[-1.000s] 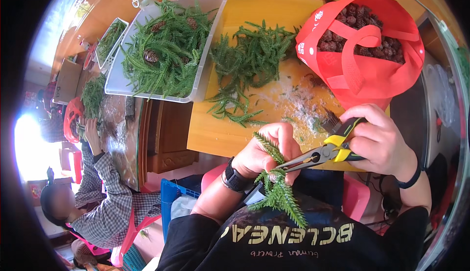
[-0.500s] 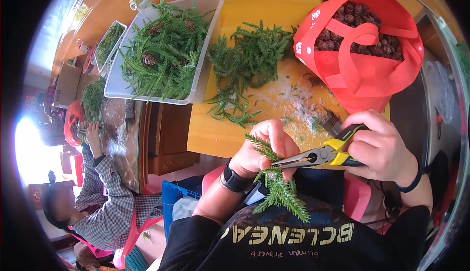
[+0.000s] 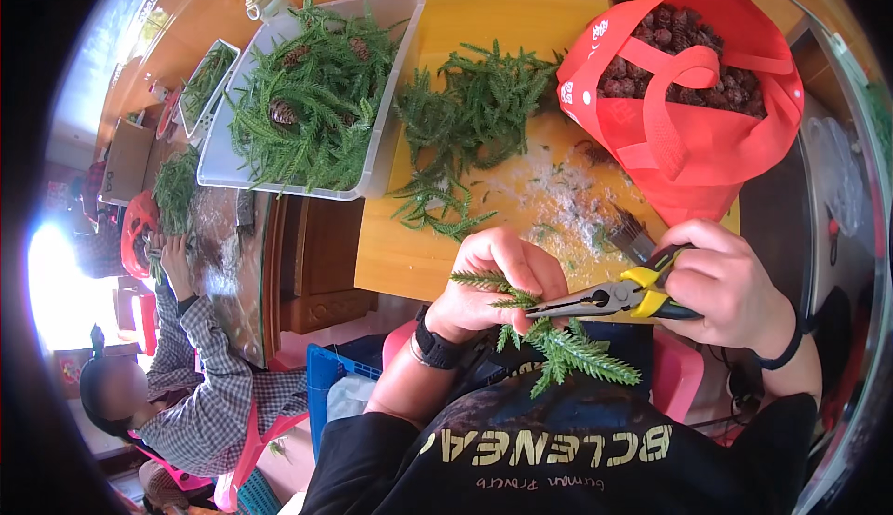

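Pinched in my left hand [image 3: 502,282] is a green artificial pine sprig [image 3: 579,355], its needled tips pointing out to the left and down to the right. My right hand [image 3: 721,282] grips long-nose pliers [image 3: 605,298] by their black and yellow handles. The plier tips meet the sprig's middle beside my left fingertips; what exactly they clamp there is hidden. Both hands are over my lap, at the near edge of the yellow table [image 3: 409,268].
A clear plastic bin [image 3: 391,96] of pine sprigs and cones stands left. Loose sprigs [image 3: 488,96] lie mid-table near white flakes and a dark bristle bundle [image 3: 631,236]. A red bag [image 3: 633,147] of pine cones stands right. Another person [image 3: 209,385] works at the left table.
The sprig has turned in my left hand, its lower branches swinging to the right. My left wrist has rolled slightly, and the pliers stay at the sprig's middle.
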Available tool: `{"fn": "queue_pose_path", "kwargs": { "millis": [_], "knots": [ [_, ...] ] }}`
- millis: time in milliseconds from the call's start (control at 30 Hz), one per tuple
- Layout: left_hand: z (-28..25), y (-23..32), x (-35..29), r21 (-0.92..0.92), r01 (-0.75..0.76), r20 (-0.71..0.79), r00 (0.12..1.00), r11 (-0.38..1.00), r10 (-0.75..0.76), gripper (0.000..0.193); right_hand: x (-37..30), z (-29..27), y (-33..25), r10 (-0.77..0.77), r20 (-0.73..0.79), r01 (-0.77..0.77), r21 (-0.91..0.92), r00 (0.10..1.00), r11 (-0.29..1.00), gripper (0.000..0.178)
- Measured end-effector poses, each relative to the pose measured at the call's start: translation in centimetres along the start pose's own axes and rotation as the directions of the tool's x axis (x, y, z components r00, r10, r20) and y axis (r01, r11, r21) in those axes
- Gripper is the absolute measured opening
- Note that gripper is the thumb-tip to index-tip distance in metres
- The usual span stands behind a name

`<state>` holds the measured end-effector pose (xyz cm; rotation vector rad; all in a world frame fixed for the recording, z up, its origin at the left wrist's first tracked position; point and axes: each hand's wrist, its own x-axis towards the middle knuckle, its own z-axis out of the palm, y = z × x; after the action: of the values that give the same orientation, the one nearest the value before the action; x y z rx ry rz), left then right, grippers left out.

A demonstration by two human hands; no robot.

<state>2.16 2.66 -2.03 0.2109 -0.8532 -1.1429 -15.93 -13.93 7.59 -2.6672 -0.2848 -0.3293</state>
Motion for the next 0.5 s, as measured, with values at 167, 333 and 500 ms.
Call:
{"fn": "queue_pose_path", "kwargs": {
  "millis": [167, 333, 500],
  "knots": [
    [0.9, 1.2, 0.1, 0.33, -0.047, -0.111, 0.99, 0.943, 0.088, 0.02, 0.1, -0.4, 0.3, 0.032, -0.063, -0.033, -0.007, 0.998, 0.999, 0.031],
    [1.8, 1.8, 0.1, 0.428, 0.013, -0.182, 0.981, 0.903, 0.072, 0.024, -0.5, -1.2, 0.4, 0.075, -0.031, -0.077, -0.062, 0.997, 0.995, 0.027],
    [2.3, 2.3, -0.2, 0.47, 0.163, -0.344, 0.939, 0.867, 0.01, 0.026, -0.7, -0.6, 0.4, 0.086, -0.057, -0.087, -0.017, 0.995, 0.996, 0.027]
  ]
}}
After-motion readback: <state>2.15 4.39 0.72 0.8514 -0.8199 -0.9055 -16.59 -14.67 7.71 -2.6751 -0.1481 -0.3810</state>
